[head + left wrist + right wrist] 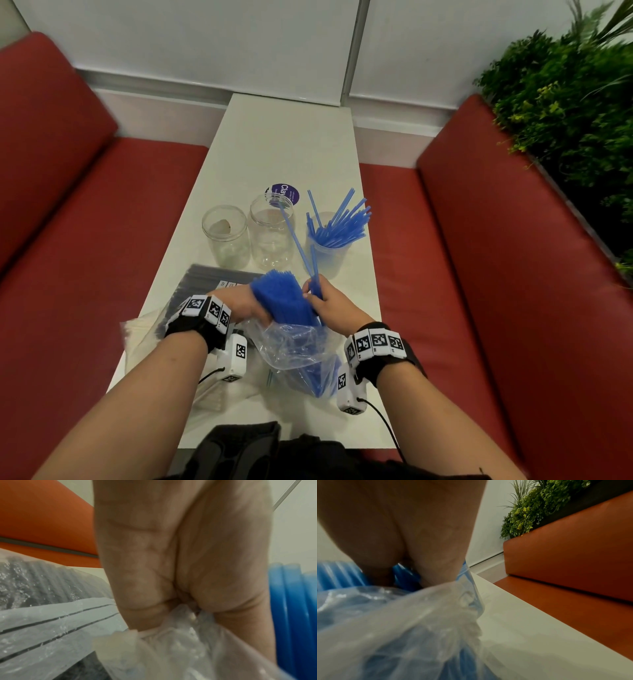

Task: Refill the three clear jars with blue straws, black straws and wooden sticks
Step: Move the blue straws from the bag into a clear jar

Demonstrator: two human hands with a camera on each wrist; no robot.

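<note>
Three clear jars stand mid-table: the left jar [225, 235], the middle jar [271, 233] and the right jar [328, 251], which holds several blue straws [339, 222]. My left hand [241, 303] grips a thick bundle of blue straws [282, 296] sticking out of a clear plastic bag [297, 356]. My right hand [325, 301] pinches a few loose blue straws [301, 246] that rise over the jars. A bag of black straws [202, 286] lies under my left wrist. In the wrist views the palms, the bag [412, 622] and blue straws [295, 615] fill the frame.
A white table [284, 150] runs between two red benches [85, 246]. A round purple sticker [286, 192] lies behind the middle jar. Another clear bag [144, 342] lies at the near left edge. Green plants [565, 102] stand behind the right bench.
</note>
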